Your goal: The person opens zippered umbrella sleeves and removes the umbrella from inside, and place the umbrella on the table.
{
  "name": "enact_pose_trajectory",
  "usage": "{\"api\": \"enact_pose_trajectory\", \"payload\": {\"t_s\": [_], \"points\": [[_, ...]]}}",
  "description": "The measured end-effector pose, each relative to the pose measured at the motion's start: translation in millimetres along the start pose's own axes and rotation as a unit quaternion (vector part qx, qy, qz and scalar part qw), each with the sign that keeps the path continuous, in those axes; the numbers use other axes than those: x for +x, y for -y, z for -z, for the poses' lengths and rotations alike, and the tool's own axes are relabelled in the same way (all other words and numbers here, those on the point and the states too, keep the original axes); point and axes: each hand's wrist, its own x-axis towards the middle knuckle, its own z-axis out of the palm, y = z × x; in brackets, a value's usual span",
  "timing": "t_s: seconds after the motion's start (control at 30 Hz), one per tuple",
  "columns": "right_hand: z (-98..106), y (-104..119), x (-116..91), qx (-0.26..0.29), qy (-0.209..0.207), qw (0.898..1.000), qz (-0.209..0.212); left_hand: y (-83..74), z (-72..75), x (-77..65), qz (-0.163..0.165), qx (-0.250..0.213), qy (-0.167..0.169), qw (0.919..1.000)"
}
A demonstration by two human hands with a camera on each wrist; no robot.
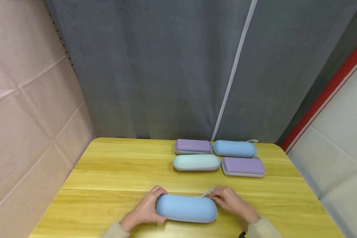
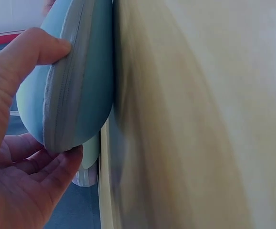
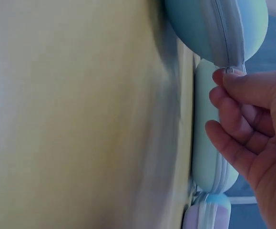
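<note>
A light blue zippered case (image 1: 185,208) with rounded ends lies near the front of the table. My left hand (image 1: 148,206) grips its left end, thumb on the near side and fingers round the far side. In the left wrist view the thumb presses on the grey zipper band (image 2: 64,90) and the fingertips reach under the rounded end. At the far right corner of the case, my right hand (image 1: 227,200) pinches the zipper pull (image 3: 230,70) between thumb and forefinger. A pale strap loop (image 1: 208,191) sticks up beside those fingers. The zipper looks closed along the visible sides.
Toward the back right of the wooden table (image 1: 113,165) lie a purple case (image 1: 193,146), another blue case (image 1: 235,148), a mint green case (image 1: 196,162) and a second purple case (image 1: 243,166), grouped closely. A grey curtain (image 1: 154,72) hangs behind the table.
</note>
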Motion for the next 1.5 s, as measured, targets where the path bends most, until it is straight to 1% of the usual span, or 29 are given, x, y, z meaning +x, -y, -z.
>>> {"api": "enact_pose_trajectory", "payload": {"t_s": [0.13, 0.23, 0.33, 0.47, 0.63, 0.73, 0.97, 1.17, 1.37, 1.5], "points": [[-1, 6, -12, -0.003, -0.022, 0.999, -0.027, 2.0, -0.2, -1.4, -0.004, -0.001, -0.009, 0.9999], [-1, 12, -19, -0.002, -0.033, 0.998, -0.057, 1.9, -0.1, -1.7, -0.001, 0.004, -0.014, 0.9999], [-3, 19, -24, -0.011, -0.044, 0.996, -0.071, 0.7, -0.3, -1.8, 0.003, 0.011, -0.017, 0.9998], [-3, 26, -28, -0.025, -0.054, 0.995, -0.074, -2.4, -0.8, -1.7, 0.015, 0.013, -0.016, 0.9997], [-4, 34, -34, -0.017, -0.052, 0.996, -0.070, -5.2, -1.4, -2.6, 0.033, 0.023, -0.019, 0.9990], [-6, 38, -34, -0.014, -0.057, 0.996, -0.065, -6.4, -1.9, -3.5, 0.038, 0.032, -0.022, 0.9985], [-11, 45, -35, -0.001, -0.071, 0.994, -0.081, -10.8, -2.6, -4.0, 0.044, 0.035, -0.022, 0.9982], [-17, 48, -35, 0.022, -0.076, 0.993, -0.087, -17.3, -2.4, -5.0, 0.057, 0.043, -0.027, 0.9971], [-18, 49, -34, 0.022, -0.080, 0.992, -0.094, -24.6, -2.0, -6.8, 0.078, 0.052, -0.025, 0.9953], [-18, 49, -33, 0.018, -0.080, 0.992, -0.099, -28.4, -2.8, -8.6, 0.090, 0.058, -0.032, 0.9937]]}}
